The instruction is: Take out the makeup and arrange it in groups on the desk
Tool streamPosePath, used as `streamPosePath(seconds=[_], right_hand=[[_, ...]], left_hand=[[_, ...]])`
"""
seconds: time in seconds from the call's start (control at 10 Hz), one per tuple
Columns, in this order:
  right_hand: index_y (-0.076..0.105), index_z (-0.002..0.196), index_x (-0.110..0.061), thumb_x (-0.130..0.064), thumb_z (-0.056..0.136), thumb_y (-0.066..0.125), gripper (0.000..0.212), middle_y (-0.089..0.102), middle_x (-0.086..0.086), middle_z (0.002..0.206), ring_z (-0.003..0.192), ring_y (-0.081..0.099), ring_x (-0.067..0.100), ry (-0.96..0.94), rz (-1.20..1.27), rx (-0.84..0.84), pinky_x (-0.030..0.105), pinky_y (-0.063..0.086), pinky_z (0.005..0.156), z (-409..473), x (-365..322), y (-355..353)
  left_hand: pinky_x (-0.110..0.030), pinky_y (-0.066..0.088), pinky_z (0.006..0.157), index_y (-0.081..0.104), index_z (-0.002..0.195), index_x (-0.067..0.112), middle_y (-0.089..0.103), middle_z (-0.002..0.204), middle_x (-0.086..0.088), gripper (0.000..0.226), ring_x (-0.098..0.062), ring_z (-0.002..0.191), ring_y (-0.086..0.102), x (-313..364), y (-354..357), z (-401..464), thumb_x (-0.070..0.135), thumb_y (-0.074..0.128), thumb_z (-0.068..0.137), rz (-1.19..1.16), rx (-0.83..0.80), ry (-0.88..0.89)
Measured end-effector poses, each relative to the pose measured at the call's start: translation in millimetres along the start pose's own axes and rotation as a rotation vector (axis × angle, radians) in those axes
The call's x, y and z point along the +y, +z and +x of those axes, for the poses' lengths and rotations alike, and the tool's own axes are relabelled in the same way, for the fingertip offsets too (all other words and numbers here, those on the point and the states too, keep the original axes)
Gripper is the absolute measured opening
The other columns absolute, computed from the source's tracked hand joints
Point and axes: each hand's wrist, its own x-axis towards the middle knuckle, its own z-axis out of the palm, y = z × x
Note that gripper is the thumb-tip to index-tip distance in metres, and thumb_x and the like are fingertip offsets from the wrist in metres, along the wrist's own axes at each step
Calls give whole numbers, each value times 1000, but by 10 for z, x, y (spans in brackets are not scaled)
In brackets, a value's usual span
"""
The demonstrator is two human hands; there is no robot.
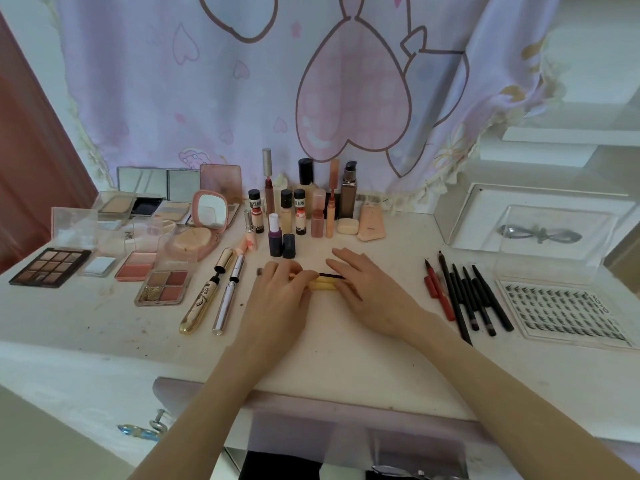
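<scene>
Two or three pale yellow sticks (325, 284) and a thin black pencil (330, 275) lie side by side at the middle of the white desk (104, 327). My left hand (280, 296) rests on their left ends with its fingers bent down over them. My right hand (367, 292) lies flat, and its fingertips touch the right ends. How much of the sticks my hands hide cannot be seen. Around them the makeup stands in groups: open palettes and compacts (162, 287) at the left, bottles and lip tubes (294, 209) at the back.
Two mascara tubes (207, 292) lie just left of my left hand. A row of black and red pencils (464, 296) lies to the right, then a clear tray of false lashes (568, 311) and a clear lidded box (540, 230). A curtain hangs behind the desk.
</scene>
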Motion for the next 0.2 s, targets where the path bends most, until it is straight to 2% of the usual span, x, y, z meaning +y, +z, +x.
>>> streamPosePath(seconds=[0.1, 0.2], right_hand=[[30, 145, -14, -24, 100, 36, 46, 23, 2, 154, 143, 16, 15, 94, 9, 75, 23, 4, 115, -284, -24, -66], [30, 144, -18, -27, 100, 36, 46, 22, -3, 154, 141, 18, 9, 218, 67, 124, 20, 11, 114, -662, -53, -84]], left_hand=[[-40, 44, 80, 61, 114, 15, 58, 108, -9, 40, -29, 97, 50, 219, 31, -88, 8, 45, 79, -87, -91, 63], [-34, 30, 98, 47, 131, 21, 46, 130, -4, 51, -25, 121, 36, 427, 53, -167, 19, 28, 83, -182, -290, 108]])
